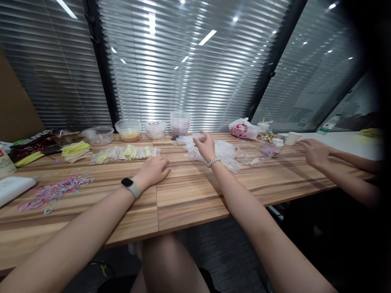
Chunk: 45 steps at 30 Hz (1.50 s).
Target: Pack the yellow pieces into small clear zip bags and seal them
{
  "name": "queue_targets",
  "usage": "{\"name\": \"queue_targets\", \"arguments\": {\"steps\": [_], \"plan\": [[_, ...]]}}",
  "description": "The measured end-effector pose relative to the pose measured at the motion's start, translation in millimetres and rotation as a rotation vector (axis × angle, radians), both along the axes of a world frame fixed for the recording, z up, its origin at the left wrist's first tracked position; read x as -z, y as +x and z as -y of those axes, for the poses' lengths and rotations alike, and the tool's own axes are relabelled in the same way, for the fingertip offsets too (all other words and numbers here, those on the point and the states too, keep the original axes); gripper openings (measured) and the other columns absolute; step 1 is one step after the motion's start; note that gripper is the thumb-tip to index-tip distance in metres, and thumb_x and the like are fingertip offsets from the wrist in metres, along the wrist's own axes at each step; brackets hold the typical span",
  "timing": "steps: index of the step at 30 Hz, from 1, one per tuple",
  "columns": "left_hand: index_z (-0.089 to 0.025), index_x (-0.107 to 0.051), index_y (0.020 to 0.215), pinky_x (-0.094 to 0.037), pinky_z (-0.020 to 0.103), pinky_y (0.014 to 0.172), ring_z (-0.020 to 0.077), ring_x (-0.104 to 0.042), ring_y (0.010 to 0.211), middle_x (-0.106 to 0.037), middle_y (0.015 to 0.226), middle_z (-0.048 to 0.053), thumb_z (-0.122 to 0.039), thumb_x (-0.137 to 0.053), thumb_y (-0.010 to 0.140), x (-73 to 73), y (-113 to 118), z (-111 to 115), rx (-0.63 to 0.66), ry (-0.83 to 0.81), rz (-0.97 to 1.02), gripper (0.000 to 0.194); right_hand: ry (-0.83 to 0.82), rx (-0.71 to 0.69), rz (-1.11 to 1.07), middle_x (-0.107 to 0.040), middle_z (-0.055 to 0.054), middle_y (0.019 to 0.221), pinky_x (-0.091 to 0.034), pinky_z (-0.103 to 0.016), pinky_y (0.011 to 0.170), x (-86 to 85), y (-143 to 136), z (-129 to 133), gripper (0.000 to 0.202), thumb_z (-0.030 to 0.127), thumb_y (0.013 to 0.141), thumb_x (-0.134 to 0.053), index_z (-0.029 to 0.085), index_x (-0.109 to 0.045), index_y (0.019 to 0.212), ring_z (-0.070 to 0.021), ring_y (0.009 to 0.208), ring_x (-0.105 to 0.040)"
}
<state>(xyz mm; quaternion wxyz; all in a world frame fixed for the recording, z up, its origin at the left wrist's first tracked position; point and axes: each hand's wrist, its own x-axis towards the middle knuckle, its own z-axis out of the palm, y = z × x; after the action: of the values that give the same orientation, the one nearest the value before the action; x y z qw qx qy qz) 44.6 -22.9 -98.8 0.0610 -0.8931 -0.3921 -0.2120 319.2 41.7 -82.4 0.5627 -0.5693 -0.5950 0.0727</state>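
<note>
My right hand (205, 147) reaches over a loose heap of clear plastic bags (224, 152). Its thumb and fingers close on the thin plastic of a bag at the heap's left side; the exact grip is partly hidden. On the wooden table rests my left hand (154, 170), palm down, fingers loosely bent and a little apart, holding nothing. Just beyond it lies a row of small clear packets (126, 153) with yellow and pale strips inside. To its left are bundled yellow strips (75, 149) and a scattered pile of pink, purple and blue loops (61, 188).
Along the back stand a clear bowl (98, 136), a bowl with yellow-orange contents (128, 131), a lidded tub (155, 129) and stacked tubs (180, 124). A red-and-white bag (242, 128) and paper cup (292, 138) stand rightward. Another person's hands (316, 154) are at right.
</note>
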Motion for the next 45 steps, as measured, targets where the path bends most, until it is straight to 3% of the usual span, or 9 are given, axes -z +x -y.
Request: {"name": "queue_targets", "arguments": {"steps": [3, 10, 17, 22, 27, 30, 35, 39, 45], "plan": [[-0.016, -0.057, 0.128, -0.046, 0.041, 0.097, 0.0280, -0.059, 0.113, -0.063, 0.123, 0.011, -0.043, -0.052, 0.094, 3.1, 5, -1, -0.059, -0.053, 0.266, 0.044, 0.034, -0.167, -0.024, -0.068, -0.003, 0.094, -0.049, -0.030, 0.082, 1.7, -38, 20, 0.065, 0.035, 0.080, -0.068, 0.019, -0.043, 0.138, -0.0173, 0.083, -0.064], [-0.014, -0.051, 0.130, -0.047, 0.042, 0.099, 0.0273, -0.057, 0.117, -0.060, 0.127, 0.014, -0.044, -0.061, 0.089, -5.9, 16, 9, -0.079, -0.223, 0.724, 0.052, 0.125, -0.321, 0.118, -0.065, -0.004, 0.095, -0.047, -0.032, 0.073, 4.8, -97, 62, 0.034, 0.032, 0.074, -0.071, 0.019, -0.052, 0.100, -0.0197, 0.079, -0.062], [-0.015, -0.054, 0.128, -0.046, 0.043, 0.099, 0.0270, -0.058, 0.114, -0.061, 0.125, 0.013, -0.037, -0.059, 0.088, -14.4, 21, 19, 0.002, -0.207, 0.681, 0.045, 0.232, -0.375, 0.332, -0.061, -0.004, 0.077, -0.041, -0.032, 0.069, 6.2, -102, 68, 0.017, 0.031, 0.083, -0.065, 0.018, -0.054, 0.079, -0.0190, 0.073, -0.056], [-0.016, -0.054, 0.126, -0.045, 0.042, 0.101, 0.0268, -0.056, 0.118, -0.060, 0.128, 0.011, -0.037, -0.061, 0.087, -16.5, 20, 18, 0.095, -0.219, 0.642, 0.045, 0.264, -0.678, 0.436, -0.065, -0.006, 0.094, -0.045, -0.033, 0.082, -1.0, -94, 67, 0.013, 0.013, 0.076, -0.058, 0.017, -0.065, 0.087, -0.0203, 0.090, -0.058], [-0.014, -0.034, 0.148, -0.040, 0.045, 0.110, 0.0322, -0.046, 0.134, -0.046, 0.147, 0.017, -0.044, -0.070, 0.078, -19.5, 12, 16, 0.038, -0.294, 0.613, 0.084, 0.123, -0.876, 0.488, -0.064, -0.008, 0.110, -0.046, -0.036, 0.086, -11.9, -86, 68, 0.040, 0.022, 0.071, -0.068, 0.017, -0.065, 0.110, -0.0239, 0.099, -0.058], [-0.012, -0.022, 0.153, -0.045, 0.043, 0.105, 0.0299, -0.055, 0.123, -0.055, 0.136, 0.017, -0.035, -0.072, 0.075, -21.9, 7, 15, 0.025, -0.320, 0.593, 0.096, 0.011, -0.949, 0.505, -0.063, -0.007, 0.107, -0.045, -0.032, 0.077, -17.4, -82, 70, 0.039, 0.026, 0.070, -0.071, 0.016, -0.063, 0.107, -0.0226, 0.094, -0.057], [-0.010, -0.029, 0.149, -0.049, 0.036, 0.094, 0.0242, -0.063, 0.107, -0.065, 0.116, 0.011, -0.026, -0.069, 0.073, -24.9, 5, 16, 0.132, -0.267, 0.555, 0.087, 0.031, -0.950, 0.615, -0.058, -0.003, 0.087, -0.038, -0.028, 0.072, -24.4, -81, 74, 0.017, 0.023, 0.071, -0.069, 0.014, -0.055, 0.077, -0.0177, 0.081, -0.052], [-0.014, -0.046, 0.139, -0.050, 0.035, 0.086, 0.0253, -0.062, 0.106, -0.065, 0.120, 0.011, -0.035, -0.074, 0.071, -22.9, 8, 14, -0.028, -0.230, 0.585, 0.076, 0.051, -0.879, 0.665, -0.059, -0.003, 0.084, -0.036, -0.028, 0.072, -27.2, -78, 77, 0.015, 0.023, 0.074, -0.065, 0.015, -0.053, 0.077, -0.0170, 0.079, -0.053], [-0.019, -0.066, 0.093, -0.044, 0.033, 0.067, 0.0208, -0.062, 0.080, -0.068, 0.088, 0.003, -0.048, -0.073, 0.074, -26.0, 8, 13, -0.123, -0.216, 0.504, 0.035, 0.035, -0.821, 0.708, -0.063, -0.004, 0.086, -0.037, -0.029, 0.073, -26.7, -71, 74, 0.012, 0.024, 0.077, -0.064, 0.015, -0.063, 0.085, -0.0186, 0.080, -0.055]]}}
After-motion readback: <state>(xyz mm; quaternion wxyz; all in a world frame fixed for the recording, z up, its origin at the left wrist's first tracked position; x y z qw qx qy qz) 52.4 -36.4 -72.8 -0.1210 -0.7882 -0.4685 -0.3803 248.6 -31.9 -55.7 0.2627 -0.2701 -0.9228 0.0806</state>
